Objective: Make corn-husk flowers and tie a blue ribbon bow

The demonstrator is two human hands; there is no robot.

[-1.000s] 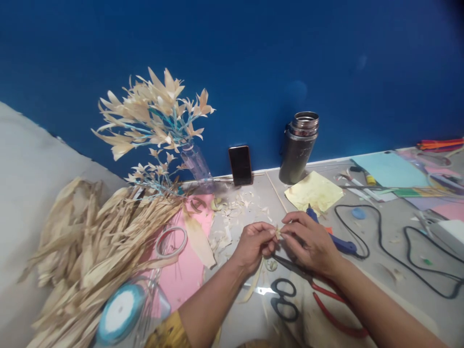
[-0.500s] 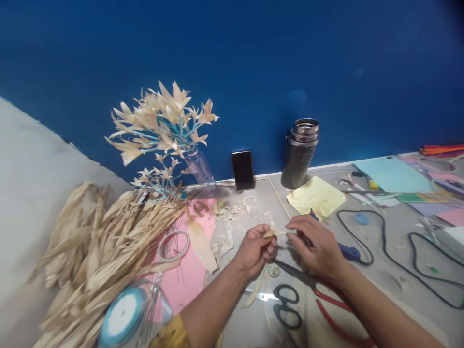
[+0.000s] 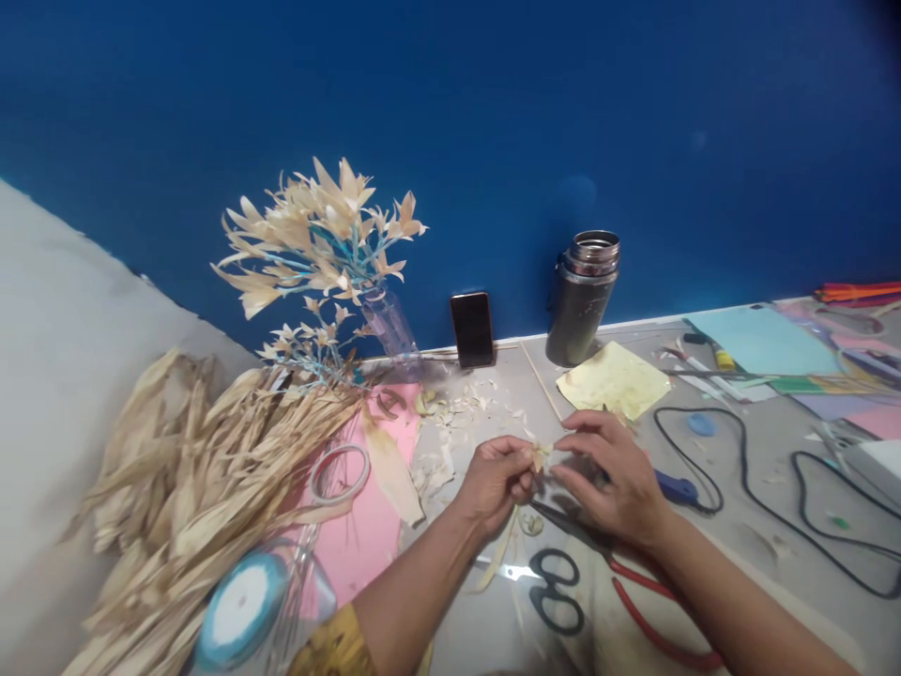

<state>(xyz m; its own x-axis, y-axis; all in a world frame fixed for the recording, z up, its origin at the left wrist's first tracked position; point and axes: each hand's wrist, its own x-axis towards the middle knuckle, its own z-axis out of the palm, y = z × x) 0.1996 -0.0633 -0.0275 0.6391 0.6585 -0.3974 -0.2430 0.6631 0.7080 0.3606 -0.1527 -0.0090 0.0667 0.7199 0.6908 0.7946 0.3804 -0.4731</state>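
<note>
Between the thumb and fingers of my left hand (image 3: pixel 501 477) is a small pale husk flower (image 3: pixel 540 454), its petals spread. My right hand (image 3: pixel 612 474) is just to the right of it, thumb and fingers apart, with fingertips close to the petals; whether they touch I cannot tell. Below the hands lie black-handled scissors (image 3: pixel 556 591). Red-handled pliers (image 3: pixel 662 624) lie partly under my right forearm. A blue-handled tool (image 3: pixel 677 487) is partly hidden behind my right hand.
Dried corn husks (image 3: pixel 175 488) pile at the left, beside pink paper (image 3: pixel 356 554) and a blue ribbon spool (image 3: pixel 243 601). Husk flowers stand in a clear bottle (image 3: pixel 390 324). A phone (image 3: pixel 473 329) and a flask (image 3: pixel 584 300) stand by the wall. A black cord (image 3: pixel 746 469) winds at the right.
The husk flower has turned so that its petals show more clearly. My right hand has risen slightly and its fingers have spread a little. My left hand keeps its pinch.
</note>
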